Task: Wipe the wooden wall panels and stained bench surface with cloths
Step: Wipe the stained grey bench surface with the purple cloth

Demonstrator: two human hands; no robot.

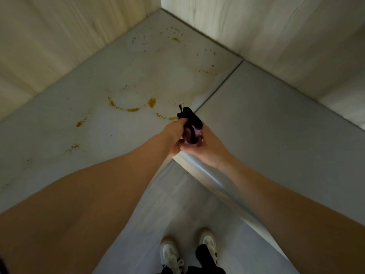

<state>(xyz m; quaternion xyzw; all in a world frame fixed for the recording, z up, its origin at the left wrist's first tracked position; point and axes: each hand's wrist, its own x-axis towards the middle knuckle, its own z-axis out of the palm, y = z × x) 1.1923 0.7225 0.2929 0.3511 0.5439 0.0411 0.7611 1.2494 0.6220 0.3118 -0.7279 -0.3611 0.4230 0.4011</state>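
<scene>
I see both hands, left hand point(174, 133) and right hand point(205, 149), with fingers curled around a bunched dark purple cloth point(190, 125) just above the pale grey tabletop point(266, 119). The orange-brown stain ring point(131, 104) lies ahead and left, nearer my left hand.

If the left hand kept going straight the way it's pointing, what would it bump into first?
Probably the stained bench surface. The left hand, gripping the dark cloth together with the right hand, points toward the corner. Its line likely meets the orange stains before the wall panels, though depth is unclear.
</scene>
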